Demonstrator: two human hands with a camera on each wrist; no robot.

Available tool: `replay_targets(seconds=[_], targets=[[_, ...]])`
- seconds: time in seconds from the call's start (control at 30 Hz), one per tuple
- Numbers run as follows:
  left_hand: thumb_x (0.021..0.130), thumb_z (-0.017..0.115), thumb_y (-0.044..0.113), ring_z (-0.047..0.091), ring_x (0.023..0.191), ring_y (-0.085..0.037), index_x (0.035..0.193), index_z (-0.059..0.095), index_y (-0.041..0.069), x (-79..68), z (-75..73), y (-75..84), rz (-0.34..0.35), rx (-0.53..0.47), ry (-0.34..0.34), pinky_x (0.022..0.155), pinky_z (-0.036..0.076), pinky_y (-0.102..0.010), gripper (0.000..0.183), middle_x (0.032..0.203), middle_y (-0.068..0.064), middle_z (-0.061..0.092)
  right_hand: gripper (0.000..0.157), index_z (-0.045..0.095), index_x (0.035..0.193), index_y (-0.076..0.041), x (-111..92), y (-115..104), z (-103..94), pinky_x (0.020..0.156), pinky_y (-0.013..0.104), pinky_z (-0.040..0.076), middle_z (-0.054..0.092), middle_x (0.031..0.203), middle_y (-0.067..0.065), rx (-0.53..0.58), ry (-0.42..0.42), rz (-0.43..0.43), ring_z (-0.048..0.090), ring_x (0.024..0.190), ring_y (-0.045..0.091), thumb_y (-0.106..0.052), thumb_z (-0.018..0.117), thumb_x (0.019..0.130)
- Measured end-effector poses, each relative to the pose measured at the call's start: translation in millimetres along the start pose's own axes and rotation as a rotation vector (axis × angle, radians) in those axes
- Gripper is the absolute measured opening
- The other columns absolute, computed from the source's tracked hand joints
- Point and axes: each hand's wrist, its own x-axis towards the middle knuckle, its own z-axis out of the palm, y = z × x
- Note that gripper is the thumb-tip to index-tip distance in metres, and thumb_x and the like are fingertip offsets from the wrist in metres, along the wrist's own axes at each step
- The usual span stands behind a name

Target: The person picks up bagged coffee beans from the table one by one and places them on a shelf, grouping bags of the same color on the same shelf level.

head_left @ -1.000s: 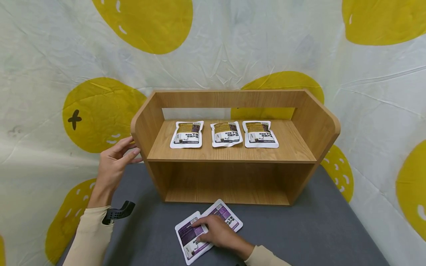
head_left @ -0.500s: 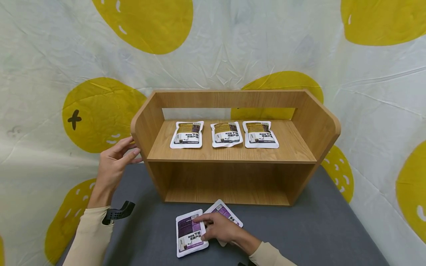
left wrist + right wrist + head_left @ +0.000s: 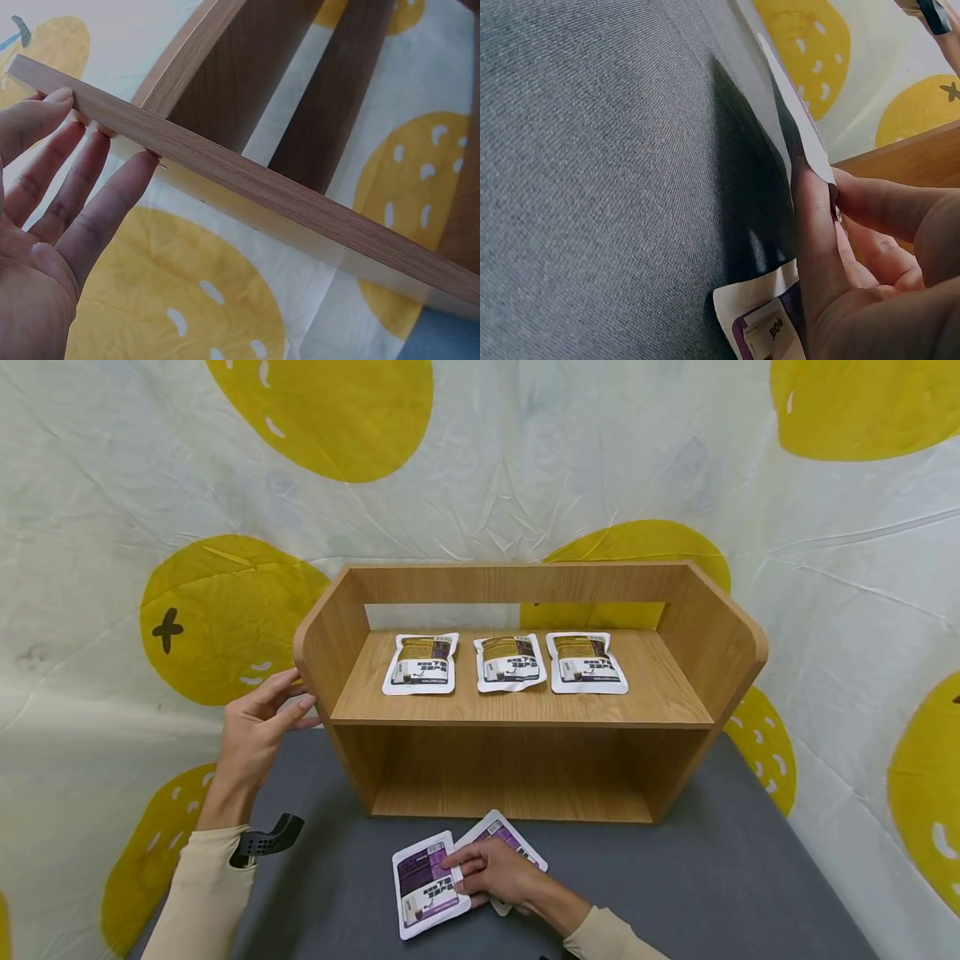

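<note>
My right hand (image 3: 498, 874) pinches a flat white pouch with a purple label (image 3: 430, 887) by its right edge. In the right wrist view that pouch (image 3: 799, 112) is tilted up off the cloth, thumb on one face and fingers on the other. A second purple-label pouch (image 3: 501, 837) lies beneath my right hand, partly hidden by it. My left hand (image 3: 258, 722) touches the left side panel of a wooden shelf (image 3: 525, 724); in the left wrist view its fairly straight fingers rest against the panel's outer face, with the thumb at the edge.
Three yellow-and-brown-label pouches, left (image 3: 422, 665), middle (image 3: 511, 663) and right (image 3: 587, 663), lie in a row on the upper board. Grey cloth (image 3: 712, 885) covers the table. A white curtain with yellow shapes (image 3: 487, 460) hangs behind.
My right hand has lifted the purple-label pouch from the other one and turned it more upright, exposing the pouch's right part. My left hand stays on the shelf panel.
</note>
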Motion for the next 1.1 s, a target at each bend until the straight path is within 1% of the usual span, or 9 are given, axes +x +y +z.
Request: replay_targets(seconds=[0.17, 0.3, 0.37, 0.53, 0.6, 0.7, 0.83, 1.0, 1.1], targets=[[0.094, 0.061, -0.014, 0.067, 0.111, -0.016, 0.138, 0.056, -0.011, 0.1, -0.3, 0.3, -0.002, 0.003, -0.005, 0.074, 0.063, -0.035, 0.045, 0.129, -0.004, 0.067, 0.034, 0.070, 0.119, 0.004, 0, 2, -0.6, 0.059, 0.026, 0.061, 0.062, 0.085, 0.003, 0.030, -0.004, 0.024, 0.066, 0.076, 0.012, 0.010, 0.070, 0.086], [0.094, 0.061, -0.014, 0.067, 0.112, -0.017, 0.139, 0.056, -0.010, 0.2, -0.8, 0.6, -0.007, 0.007, -0.003, 0.075, 0.063, -0.035, 0.045, 0.130, -0.005, 0.066, 0.038, 0.066, 0.123, 0.006, 0, 3, 0.7, 0.061, 0.032, 0.064, 0.067, 0.093, 0.010, 0.044, -0.010, 0.028, 0.069, 0.079, 0.017, 0.012, 0.069, 0.085], [0.094, 0.061, -0.013, 0.067, 0.111, -0.017, 0.139, 0.056, -0.010, 0.2, -1.0, 0.6, -0.012, 0.009, 0.000, 0.075, 0.063, -0.036, 0.045, 0.129, -0.005, 0.067, 0.039, 0.066, 0.124, 0.006, 0, 4, 1.8, 0.062, 0.033, 0.064, 0.068, 0.096, 0.014, 0.034, -0.012, 0.023, 0.069, 0.080, 0.019, 0.012, 0.066, 0.086], [0.094, 0.062, -0.013, 0.067, 0.110, -0.017, 0.138, 0.057, -0.010, 0.5, -0.9, 0.5, -0.019, 0.011, 0.007, 0.075, 0.063, -0.035, 0.045, 0.129, -0.005, 0.067, 0.034, 0.070, 0.121, 0.006, 0, 5, 4.6, 0.062, 0.033, 0.065, 0.071, 0.099, 0.020, -0.002, -0.020, 0.000, 0.071, 0.086, 0.024, 0.012, 0.058, 0.089], [0.094, 0.062, -0.013, 0.067, 0.110, -0.017, 0.138, 0.057, -0.009, 0.5, -0.8, 0.6, -0.019, 0.014, 0.007, 0.075, 0.063, -0.035, 0.045, 0.129, -0.005, 0.067, 0.031, 0.071, 0.118, 0.007, 0, 5, 5.6, 0.062, 0.033, 0.065, 0.072, 0.099, 0.020, -0.010, -0.020, -0.001, 0.071, 0.087, 0.024, 0.010, 0.058, 0.090], [0.094, 0.062, -0.012, 0.067, 0.110, -0.016, 0.138, 0.057, -0.009, 0.4, -0.5, 0.6, -0.019, 0.019, 0.005, 0.075, 0.063, -0.035, 0.045, 0.129, -0.004, 0.067, 0.028, 0.071, 0.117, 0.006, 1, 5, 6.3, 0.061, 0.031, 0.064, 0.074, 0.098, 0.018, -0.008, -0.016, 0.006, 0.070, 0.083, 0.019, 0.006, 0.062, 0.091], [0.094, 0.062, -0.013, 0.067, 0.111, -0.016, 0.138, 0.057, -0.009, 0.3, -0.4, 0.6, -0.015, 0.023, 0.005, 0.075, 0.063, -0.035, 0.045, 0.129, -0.004, 0.067, 0.031, 0.071, 0.118, 0.006, 2, 3, 6.2, 0.063, 0.029, 0.064, 0.074, 0.098, 0.017, 0.004, -0.021, 0.013, 0.070, 0.080, 0.016, 0.007, 0.070, 0.087], [0.094, 0.062, -0.013, 0.067, 0.111, -0.017, 0.138, 0.057, -0.010, 0.4, -0.2, 0.6, -0.011, 0.015, 0.004, 0.075, 0.063, -0.035, 0.044, 0.128, -0.004, 0.067, 0.033, 0.071, 0.116, 0.005, 3, -2, 5.1, 0.068, 0.024, 0.062, 0.075, 0.097, 0.017, -0.021, -0.006, -0.011, 0.070, 0.084, 0.016, 0.011, 0.073, 0.083], [0.094, 0.062, -0.013, 0.067, 0.111, -0.017, 0.138, 0.057, -0.010, 0.6, 0.0, 0.6, -0.010, 0.015, 0.005, 0.074, 0.063, -0.035, 0.044, 0.128, -0.004, 0.067, 0.032, 0.071, 0.116, 0.005, 5, -6, 3.7, 0.065, 0.017, 0.055, 0.071, 0.083, 0.007, -0.033, 0.014, -0.022, 0.065, 0.080, 0.011, 0.008, 0.074, 0.084]])
